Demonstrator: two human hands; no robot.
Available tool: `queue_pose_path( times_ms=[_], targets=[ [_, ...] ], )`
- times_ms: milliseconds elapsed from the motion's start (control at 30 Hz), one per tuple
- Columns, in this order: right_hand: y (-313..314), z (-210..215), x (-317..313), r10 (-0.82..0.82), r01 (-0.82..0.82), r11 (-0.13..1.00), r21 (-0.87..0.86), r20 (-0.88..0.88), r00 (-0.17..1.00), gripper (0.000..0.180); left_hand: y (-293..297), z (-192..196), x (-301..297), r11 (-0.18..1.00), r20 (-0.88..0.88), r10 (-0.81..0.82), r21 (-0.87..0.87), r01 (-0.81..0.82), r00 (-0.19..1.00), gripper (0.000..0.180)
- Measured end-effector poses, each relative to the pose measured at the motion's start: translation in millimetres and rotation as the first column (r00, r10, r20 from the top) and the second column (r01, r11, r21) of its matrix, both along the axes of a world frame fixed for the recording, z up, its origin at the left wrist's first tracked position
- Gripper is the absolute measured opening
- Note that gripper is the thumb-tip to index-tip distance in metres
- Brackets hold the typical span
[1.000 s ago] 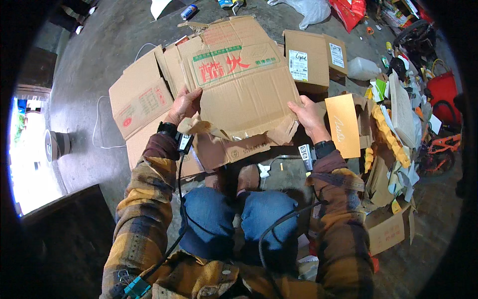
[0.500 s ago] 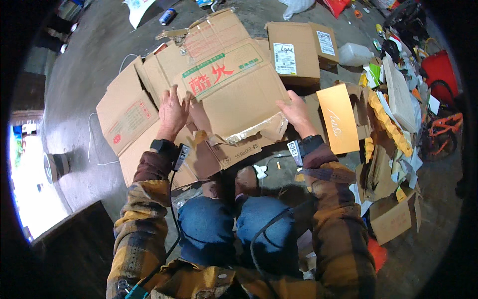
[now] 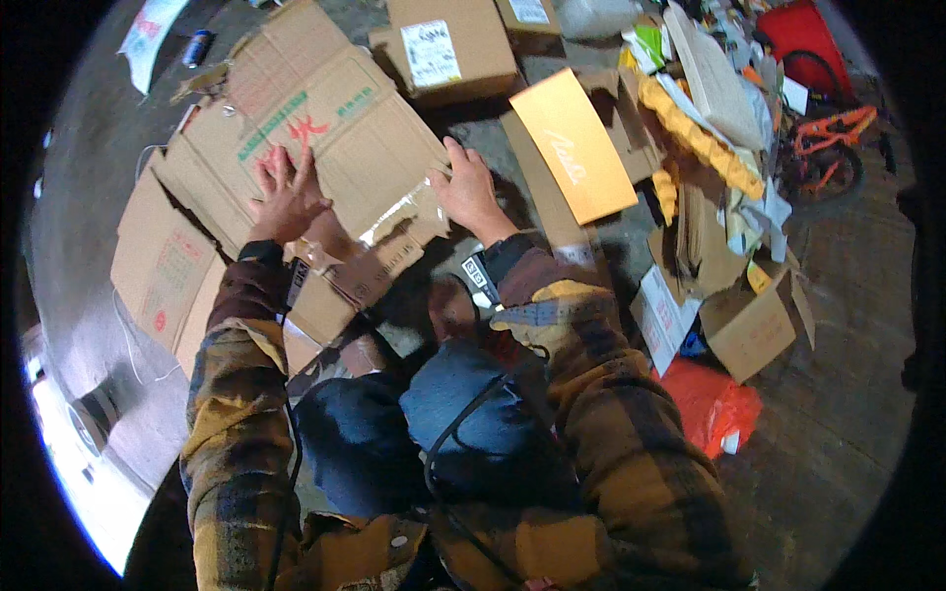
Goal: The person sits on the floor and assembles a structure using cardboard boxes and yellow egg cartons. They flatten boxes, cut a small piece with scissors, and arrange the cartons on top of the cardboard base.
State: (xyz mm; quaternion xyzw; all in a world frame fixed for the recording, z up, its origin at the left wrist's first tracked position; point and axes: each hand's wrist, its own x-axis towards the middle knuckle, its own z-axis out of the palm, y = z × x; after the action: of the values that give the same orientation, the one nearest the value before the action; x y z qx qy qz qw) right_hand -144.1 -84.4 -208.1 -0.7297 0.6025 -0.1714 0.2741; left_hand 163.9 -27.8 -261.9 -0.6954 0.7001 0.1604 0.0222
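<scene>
A flattened brown cardboard box (image 3: 379,148) with red and green print lies unfolded in front of me. My left hand (image 3: 286,200) rests on its printed face, fingers spread and pressed lightly against the board. At the near right corner, my right hand (image 3: 470,194) grips the box's edge between thumb and fingers. Torn clear tape (image 3: 396,212) shines along the near edge beside that hand. Another cardboard flap (image 3: 370,276) with dark print hangs under this edge, close to my shoes. To the left, a side panel (image 3: 168,266) carries a faded red stamp.
Beyond my right hand stands a closed carton (image 3: 448,49) with a white label. A yellow-orange card (image 3: 574,148) lies nearer. On the right are heaped scraps with yellow crumpled packing (image 3: 695,133), an open small box (image 3: 749,330), a red plastic bag (image 3: 709,404) and an orange bike frame (image 3: 833,133).
My view has turned to the right, so the scene sits further left. My left hand's fingers have spread and lie further up over the red print. The right hand stays at the box's edge.
</scene>
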Motion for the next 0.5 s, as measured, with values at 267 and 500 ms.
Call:
queue_pose_path(
  times_ms=[267,500],
  targets=[
    [149,-19,-170,-0.13,0.08,0.963,0.257,0.183,0.975,0.029,-4,-25,3,0.994,0.096,-0.035,0.102,0.025,0.995,0.092],
    [260,-23,-311,-0.394,0.548,0.75,0.369,-0.416,0.82,0.03,-7,-28,13,0.974,0.252,-0.222,0.09,0.206,0.942,0.088]
  ],
)
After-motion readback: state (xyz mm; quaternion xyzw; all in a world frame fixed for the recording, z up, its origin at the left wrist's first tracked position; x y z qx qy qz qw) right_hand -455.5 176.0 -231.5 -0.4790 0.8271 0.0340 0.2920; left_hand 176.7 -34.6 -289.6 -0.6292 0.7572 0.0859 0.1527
